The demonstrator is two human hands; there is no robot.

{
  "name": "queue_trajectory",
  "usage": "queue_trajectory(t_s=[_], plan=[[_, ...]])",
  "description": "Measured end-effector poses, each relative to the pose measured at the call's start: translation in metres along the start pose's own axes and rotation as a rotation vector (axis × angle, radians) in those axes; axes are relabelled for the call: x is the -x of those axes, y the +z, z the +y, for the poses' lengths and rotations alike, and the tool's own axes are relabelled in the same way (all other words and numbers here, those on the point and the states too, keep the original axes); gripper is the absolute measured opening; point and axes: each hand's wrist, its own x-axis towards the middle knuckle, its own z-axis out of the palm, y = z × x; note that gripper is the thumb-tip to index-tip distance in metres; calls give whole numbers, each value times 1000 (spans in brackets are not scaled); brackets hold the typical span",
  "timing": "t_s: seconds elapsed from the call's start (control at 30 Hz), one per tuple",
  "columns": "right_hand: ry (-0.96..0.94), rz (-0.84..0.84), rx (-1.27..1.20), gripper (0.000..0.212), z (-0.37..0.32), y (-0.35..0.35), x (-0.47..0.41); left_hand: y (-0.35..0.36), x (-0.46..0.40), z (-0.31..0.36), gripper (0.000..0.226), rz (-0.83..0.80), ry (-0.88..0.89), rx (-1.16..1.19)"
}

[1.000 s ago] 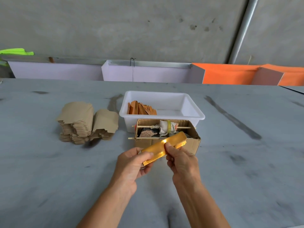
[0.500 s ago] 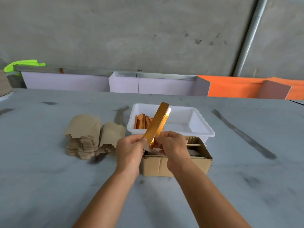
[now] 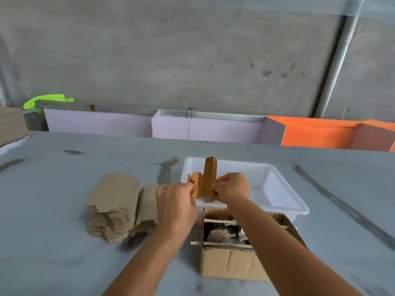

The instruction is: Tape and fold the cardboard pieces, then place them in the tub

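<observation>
Fingers of the left hand and those of the right hand are both pinched on the lower edges of one folded cardboard piece, an orange-brown one standing pretty much upright over the near left corner of the tub, with a bit of grey tape showing at its bottom end.

Going big to small from there: the grey worktop carries everything, streaked with a few dark marks. The white tub sits past the hands, and more folded orange pieces stand on edge inside it at the left end, just beside the one being held. Nearer the person, touching the tub's front wall as far as I can tell, is an open cardboard box with thin wooden sticks laid across it and some bundled stuff under them, too murky to make out. Left of the hands there's a stack of flat tan cardboard blanks, with a smaller pile leaning right against it, partly hidden by the left hand.
</observation>
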Motion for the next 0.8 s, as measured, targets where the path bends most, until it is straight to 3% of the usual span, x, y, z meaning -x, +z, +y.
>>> queue_trajectory(t_s=[0.1, 0.4, 0.5, 0.6, 0.7, 0.8], plan=[[-7, -2, 101, 11, -1, 10, -20, 4, -1, -4, 20, -53, 18, -8], [-95, -79, 430, 12, -2, 38, -24, 8, 9, -7, 21, -89, -14, 63], [-226, -64, 580, 5, -7, 39, -11, 5, 14, -8, 22, -48, -8, 105], [-463, -98, 546, 16, -14, 41, 17, 2, 27, -13, 27, 13, -67, 145], [-634, -224, 509, 25, -17, 49, 44, -4, 42, -24, 29, 96, -190, 163], [-692, -381, 579, 36, -16, 61, 55, -13, 55, -36, 39, 187, -280, 175]])
